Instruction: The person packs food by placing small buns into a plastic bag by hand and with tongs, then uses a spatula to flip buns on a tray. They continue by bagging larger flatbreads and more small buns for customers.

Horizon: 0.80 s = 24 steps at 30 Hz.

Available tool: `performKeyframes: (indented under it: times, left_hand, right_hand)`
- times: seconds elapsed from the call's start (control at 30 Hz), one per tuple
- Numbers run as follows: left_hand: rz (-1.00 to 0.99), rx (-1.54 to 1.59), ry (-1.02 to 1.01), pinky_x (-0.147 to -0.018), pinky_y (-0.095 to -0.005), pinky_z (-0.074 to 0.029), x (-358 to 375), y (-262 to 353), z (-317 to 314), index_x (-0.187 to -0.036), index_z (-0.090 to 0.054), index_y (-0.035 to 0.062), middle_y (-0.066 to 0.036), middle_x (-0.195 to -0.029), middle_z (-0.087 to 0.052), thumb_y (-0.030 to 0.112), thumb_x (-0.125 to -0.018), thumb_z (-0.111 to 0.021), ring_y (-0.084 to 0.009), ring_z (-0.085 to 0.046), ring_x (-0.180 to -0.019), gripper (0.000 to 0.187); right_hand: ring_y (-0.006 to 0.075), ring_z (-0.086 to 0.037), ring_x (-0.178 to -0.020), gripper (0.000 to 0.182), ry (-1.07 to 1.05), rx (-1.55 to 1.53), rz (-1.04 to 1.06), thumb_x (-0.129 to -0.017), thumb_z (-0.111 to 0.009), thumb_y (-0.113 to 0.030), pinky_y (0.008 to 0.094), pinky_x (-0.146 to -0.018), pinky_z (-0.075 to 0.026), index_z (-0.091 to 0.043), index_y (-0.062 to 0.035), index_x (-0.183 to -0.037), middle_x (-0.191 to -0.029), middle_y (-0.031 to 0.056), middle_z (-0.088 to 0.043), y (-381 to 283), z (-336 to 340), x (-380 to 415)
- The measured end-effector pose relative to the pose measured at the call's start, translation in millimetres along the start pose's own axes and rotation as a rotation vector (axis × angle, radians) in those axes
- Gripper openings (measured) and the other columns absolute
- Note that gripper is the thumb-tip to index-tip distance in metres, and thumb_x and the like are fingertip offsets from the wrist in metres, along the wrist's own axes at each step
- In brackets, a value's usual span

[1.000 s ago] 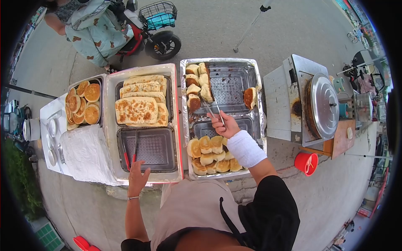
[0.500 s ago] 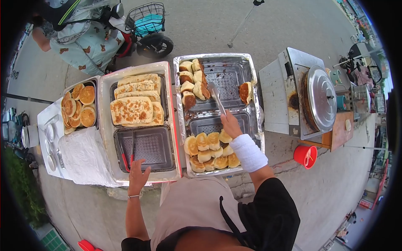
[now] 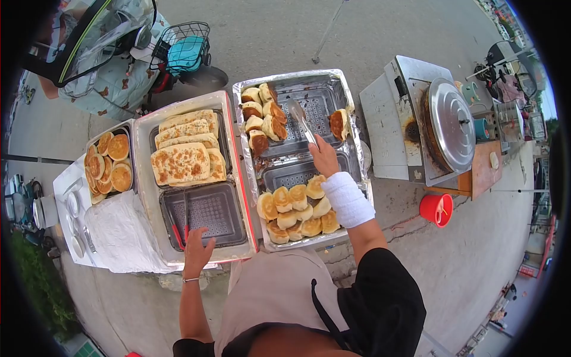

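Observation:
My right hand (image 3: 324, 157) is closed around metal tongs (image 3: 304, 122), which reach over the far metal tray (image 3: 315, 98) of the foil-lined box. Nothing shows between their tips. To the left of the tips stand browned buns (image 3: 262, 112) in a cluster, and a single bun (image 3: 339, 124) sits at the tray's right side. Nearer me, the second tray holds several pan-fried buns (image 3: 295, 199). My left hand (image 3: 197, 253), fingers spread, hovers at the near edge of the white box, close to red-handled tongs (image 3: 178, 236); contact cannot be made out.
Flatbreads (image 3: 181, 163) lie stacked in the white box, with round cakes (image 3: 121, 177) farther left. A white cloth (image 3: 122, 229) covers the left corner. On the right stand a griddle with a metal lid (image 3: 455, 125) and a red bucket (image 3: 436, 210). A person's scooter basket (image 3: 181, 50) is beyond the boxes.
My right hand and the tongs have moved slightly away from me, over the far tray. My left hand stays nearly in place. The scooter has shifted left in view, and the camera view has tilted a little.

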<state>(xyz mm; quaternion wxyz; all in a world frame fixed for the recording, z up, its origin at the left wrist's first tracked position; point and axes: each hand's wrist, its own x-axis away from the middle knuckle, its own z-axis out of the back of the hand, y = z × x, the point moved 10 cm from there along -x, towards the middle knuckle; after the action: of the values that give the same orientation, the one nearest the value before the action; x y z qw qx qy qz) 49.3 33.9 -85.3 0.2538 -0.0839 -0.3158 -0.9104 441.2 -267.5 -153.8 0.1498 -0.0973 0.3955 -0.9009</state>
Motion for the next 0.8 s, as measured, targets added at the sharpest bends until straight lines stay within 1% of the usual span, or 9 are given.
performKeyframes:
  times: [0.07,0.17,0.27,0.33,0.43,0.47,0.7,0.73,0.8]
  left_hand:
    - [-0.002,0.025,0.012,-0.096,-0.0440,-0.044,0,4,1,-0.116,-0.058,0.0024,-0.019,-0.113,-0.058,0.019,-0.083,-0.070,-0.0370,-0.055,-0.110,0.039]
    - [-0.010,0.006,0.032,-0.096,-0.0419,-0.045,7,3,6,-0.115,-0.058,0.0012,-0.019,-0.111,-0.059,0.017,-0.083,-0.069,-0.0356,-0.057,-0.108,0.038]
    - [0.001,0.004,0.043,-0.095,-0.0430,-0.044,3,-4,8,-0.116,-0.058,0.0024,-0.018,-0.112,-0.058,0.018,-0.083,-0.070,-0.0362,-0.056,-0.108,0.038]
    - [0.023,0.005,0.016,-0.095,-0.0442,-0.044,10,-8,1,-0.117,-0.058,0.0034,-0.018,-0.113,-0.058,0.019,-0.083,-0.070,-0.0369,-0.055,-0.109,0.039]
    - [0.023,0.001,0.008,-0.095,-0.0442,-0.044,9,-6,1,-0.117,-0.058,0.0036,-0.019,-0.112,-0.058,0.020,-0.083,-0.070,-0.0371,-0.055,-0.109,0.039]
    - [0.020,0.012,0.016,-0.095,-0.0443,-0.044,6,-4,3,-0.117,-0.058,0.0035,-0.019,-0.112,-0.058,0.020,-0.083,-0.070,-0.0371,-0.055,-0.109,0.039]
    - [0.017,0.023,0.025,-0.096,-0.0404,-0.045,0,-1,4,-0.115,-0.059,0.0005,-0.017,-0.111,-0.060,0.017,-0.084,-0.069,-0.0336,-0.057,-0.107,0.037]
    - [0.011,0.025,0.020,-0.095,-0.0416,-0.044,1,0,5,-0.116,-0.059,0.0013,-0.018,-0.111,-0.059,0.018,-0.084,-0.069,-0.0348,-0.057,-0.108,0.037]
    - [-0.008,0.030,0.014,-0.095,-0.0440,-0.044,-1,3,6,-0.117,-0.058,0.0027,-0.018,-0.112,-0.057,0.019,-0.083,-0.069,-0.0371,-0.055,-0.108,0.039]
  right_hand:
    - [0.0431,-0.063,-0.097,0.044,0.060,0.027,0.044,-0.094,-0.055,-0.027,0.0498,-0.084,-0.048,-0.052,-0.0022,-0.130,-0.102,0.0264,-0.066,-22,-2,-5]
    - [0.0415,-0.064,-0.096,0.043,-0.141,0.344,-0.121,-0.094,-0.055,-0.027,0.0486,-0.083,-0.049,-0.052,-0.0029,-0.130,-0.098,0.0250,-0.067,-14,-10,-5]
    - [0.0400,-0.065,-0.093,0.037,0.061,0.255,0.033,-0.095,-0.054,-0.023,0.0488,-0.081,-0.050,-0.053,-0.0060,-0.128,-0.098,0.0228,-0.067,-8,5,0]
    - [0.0393,-0.065,-0.093,0.037,0.033,0.190,0.120,-0.095,-0.054,-0.024,0.0493,-0.080,-0.050,-0.053,-0.0055,-0.127,-0.103,0.0221,-0.067,-24,7,19]
    - [0.0389,-0.064,-0.093,0.040,-0.047,0.337,-0.148,-0.095,-0.054,-0.025,0.0489,-0.079,-0.050,-0.051,-0.0059,-0.130,-0.103,0.0205,-0.067,12,4,16]
    - [0.0384,-0.065,-0.093,0.040,0.051,0.368,-0.107,-0.095,-0.055,-0.024,0.0489,-0.079,-0.050,-0.052,-0.0069,-0.131,-0.102,0.0185,-0.068,20,9,16]
    - [0.0383,-0.064,-0.090,0.037,-0.022,0.133,0.247,-0.093,-0.057,-0.023,0.0485,-0.075,-0.050,-0.054,-0.0089,-0.127,-0.102,0.0180,-0.067,-39,32,69]
    - [0.0382,-0.064,-0.089,0.038,-0.218,0.334,0.099,-0.092,-0.058,-0.023,0.0492,-0.074,-0.050,-0.053,-0.0081,-0.127,-0.099,0.0179,-0.067,-33,28,74]
    - [0.0383,-0.064,-0.088,0.039,-0.168,0.365,0.011,-0.091,-0.059,-0.023,0.0497,-0.073,-0.050,-0.052,-0.0083,-0.127,-0.097,0.0178,-0.066,1,44,86]
